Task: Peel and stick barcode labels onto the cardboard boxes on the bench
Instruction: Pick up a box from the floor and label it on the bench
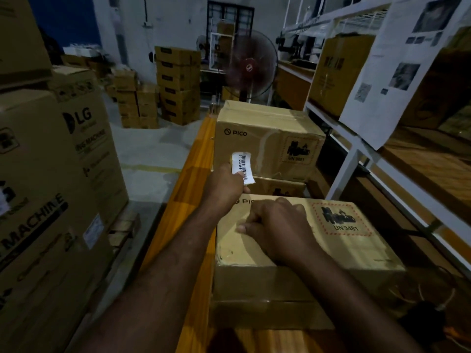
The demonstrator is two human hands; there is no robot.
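in a dim storeroom, orange tabletop [196,159] bears boxes [267,138]; left hand [225,186] fingers pinch a label [243,168], right hand [277,225] fisted on the near box [356,250].

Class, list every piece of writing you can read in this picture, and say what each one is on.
"PICO": far box
"UN 3481": far box and near box
"PIC", rest hidden: near box
"LG", "MACHINE": big cartons
"B1-Z3-A4", rest hidden: label in left hand
Wall sheets: too blurred

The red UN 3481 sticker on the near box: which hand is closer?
Right. The right hand rests on the box just beside the UN 3481 sticker; the left hand is farther away, holding a barcode label.
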